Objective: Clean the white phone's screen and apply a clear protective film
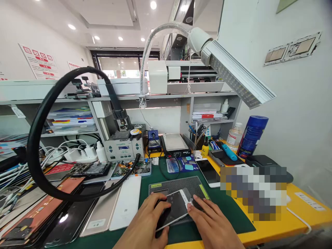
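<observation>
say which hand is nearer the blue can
Right: the right hand, touching the phone, lies in front and to the left of the blue can; the left hand, also on the phone, is farther left.

The left side of the white-framed phone is partly covered by the left hand. Both it and the right hand are cut off toward the wrist by the lower edge. Contents of the pixelated patch cannot be identified. The display on the grey bench station cannot be read.
</observation>
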Demonstrator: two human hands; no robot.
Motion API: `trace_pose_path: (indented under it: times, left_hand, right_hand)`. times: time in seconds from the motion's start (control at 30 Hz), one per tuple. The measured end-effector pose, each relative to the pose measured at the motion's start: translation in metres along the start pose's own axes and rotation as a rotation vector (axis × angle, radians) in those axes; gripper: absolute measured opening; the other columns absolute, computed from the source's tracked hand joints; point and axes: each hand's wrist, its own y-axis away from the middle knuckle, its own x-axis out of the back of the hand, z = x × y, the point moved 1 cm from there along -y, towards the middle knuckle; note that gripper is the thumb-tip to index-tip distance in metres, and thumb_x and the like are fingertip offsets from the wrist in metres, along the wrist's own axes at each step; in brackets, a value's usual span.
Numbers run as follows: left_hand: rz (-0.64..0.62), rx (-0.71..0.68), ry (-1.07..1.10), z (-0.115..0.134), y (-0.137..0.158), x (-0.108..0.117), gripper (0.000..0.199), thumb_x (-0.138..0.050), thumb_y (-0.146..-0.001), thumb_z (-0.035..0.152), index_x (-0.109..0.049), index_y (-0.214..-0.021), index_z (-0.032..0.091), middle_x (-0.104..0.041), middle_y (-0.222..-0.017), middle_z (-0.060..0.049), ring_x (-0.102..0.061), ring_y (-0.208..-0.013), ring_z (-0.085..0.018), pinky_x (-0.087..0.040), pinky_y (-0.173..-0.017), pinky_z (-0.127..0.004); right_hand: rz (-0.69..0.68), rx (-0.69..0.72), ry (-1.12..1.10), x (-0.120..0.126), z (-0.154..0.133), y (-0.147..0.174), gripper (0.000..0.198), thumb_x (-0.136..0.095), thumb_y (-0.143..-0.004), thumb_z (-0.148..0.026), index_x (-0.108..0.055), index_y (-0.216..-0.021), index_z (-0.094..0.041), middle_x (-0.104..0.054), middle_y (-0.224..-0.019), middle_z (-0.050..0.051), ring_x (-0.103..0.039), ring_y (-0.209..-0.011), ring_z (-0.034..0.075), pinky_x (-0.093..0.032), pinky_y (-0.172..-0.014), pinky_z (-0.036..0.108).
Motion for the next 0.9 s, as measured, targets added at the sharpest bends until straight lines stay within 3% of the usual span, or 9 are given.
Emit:
trace_pose_path:
  times: [0.07,0.13,0.33,0.5,0.67,0.9]
  left_hand:
    - [0.146,-0.055,-0.101,-0.007,0.006,-0.009,0.043,-0.064,-0.073,0.020,-0.065,-0.116,0.028,-0.061,-0.130,-0.010,-0.061,-0.121,-0.032,-0.056,-0.098,-0.046]
    - [0.200,-0.056,-0.189,-0.015,0.013,-0.015,0.035,-0.065,-0.080,0.028,-0.066,-0.115,0.028,-0.063,-0.130,-0.011,-0.062,-0.121,-0.033,-0.057,-0.097,-0.050]
    - [0.310,-0.031,-0.368,-0.030,0.033,-0.015,0.032,-0.066,-0.085,0.044,-0.068,-0.113,0.028,-0.067,-0.127,-0.009,-0.064,-0.118,-0.036,-0.061,-0.089,-0.055]
    - [0.318,-0.019,-0.420,-0.039,0.040,-0.017,0.036,-0.064,-0.087,0.050,-0.068,-0.114,0.029,-0.070,-0.124,-0.007,-0.066,-0.115,-0.035,-0.062,-0.087,-0.055]
    - [0.374,-0.040,-0.445,-0.047,0.048,-0.020,0.041,-0.066,-0.084,0.053,-0.067,-0.115,0.027,-0.071,-0.120,-0.007,-0.067,-0.114,-0.034,-0.062,-0.088,-0.054]
    - [0.407,-0.052,-0.405,-0.051,0.053,-0.021,0.045,-0.070,-0.082,0.052,-0.064,-0.119,0.026,-0.072,-0.117,-0.006,-0.068,-0.112,-0.033,-0.060,-0.092,-0.055]
  right_hand:
    - [-0.035,-0.006,-0.001,0.000,0.001,-0.001,0.040,-0.048,-0.087,-0.005,-0.066,-0.120,-0.017,-0.076,-0.118,0.005,-0.067,-0.117,0.029,-0.055,-0.091,0.038]
    - [-0.062,-0.031,-0.013,-0.002,0.002,-0.003,0.042,-0.047,-0.087,-0.004,-0.065,-0.124,-0.017,-0.075,-0.119,0.005,-0.067,-0.117,0.028,-0.054,-0.093,0.038]
    - [-0.151,-0.156,-0.044,-0.016,0.006,-0.016,0.043,-0.041,-0.092,-0.004,-0.064,-0.126,-0.019,-0.074,-0.121,0.007,-0.067,-0.117,0.027,-0.054,-0.095,0.040]
    - [-0.250,-0.176,-0.025,-0.026,0.011,-0.030,0.043,-0.040,-0.094,-0.005,-0.063,-0.128,-0.017,-0.073,-0.122,0.010,-0.065,-0.119,0.029,-0.055,-0.097,0.046]
    - [-0.130,-0.103,0.023,-0.019,0.007,-0.031,0.039,-0.042,-0.095,-0.006,-0.066,-0.123,-0.017,-0.075,-0.119,0.008,-0.066,-0.119,0.031,-0.056,-0.094,0.046]
    - [-0.028,0.046,0.087,-0.009,-0.003,-0.008,0.029,-0.052,-0.099,-0.025,-0.068,-0.124,-0.021,-0.077,-0.113,0.005,-0.073,-0.105,0.029,-0.060,-0.084,0.036]
